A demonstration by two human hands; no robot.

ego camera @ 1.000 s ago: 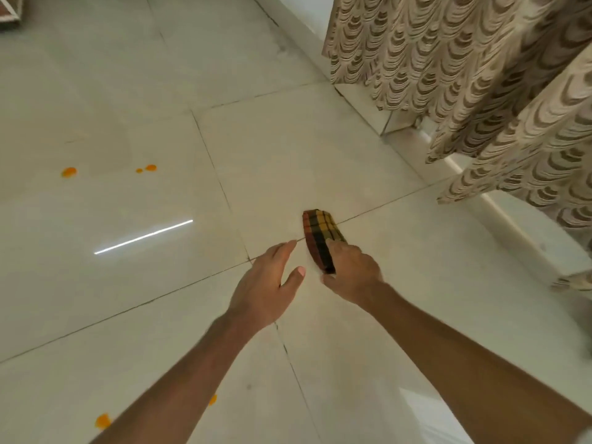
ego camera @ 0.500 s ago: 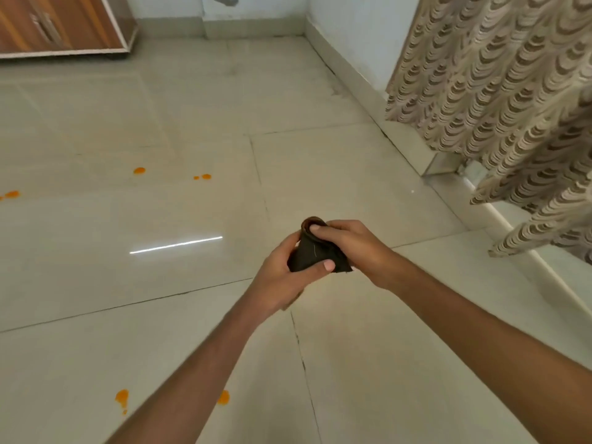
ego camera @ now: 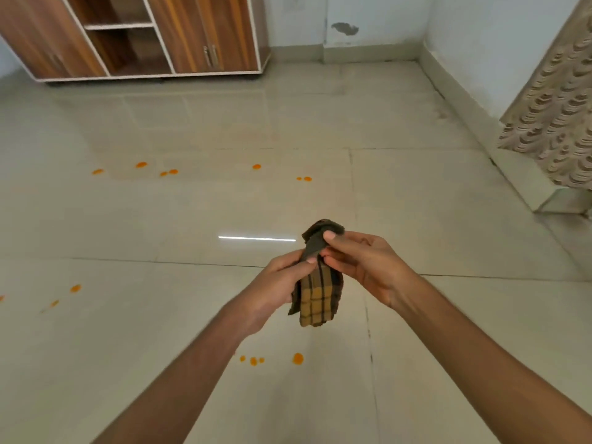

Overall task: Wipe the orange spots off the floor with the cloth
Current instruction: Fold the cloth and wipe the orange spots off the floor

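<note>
A folded checked cloth, yellow and dark brown, hangs in the air between both hands. My left hand pinches its upper part from the left. My right hand grips its top from the right. Orange spots dot the pale tiled floor: a small group just below the hands, a row farther off, and a few at the left edge.
A wooden cabinet with open shelves stands against the far wall. A patterned curtain hangs at the right above a raised ledge. A bright light streak reflects on the tiles.
The cloth was on the floor under my right hand; both hands now hold it up in the air and its lower part hangs unfolded. The view has tilted up, showing the cabinet.
</note>
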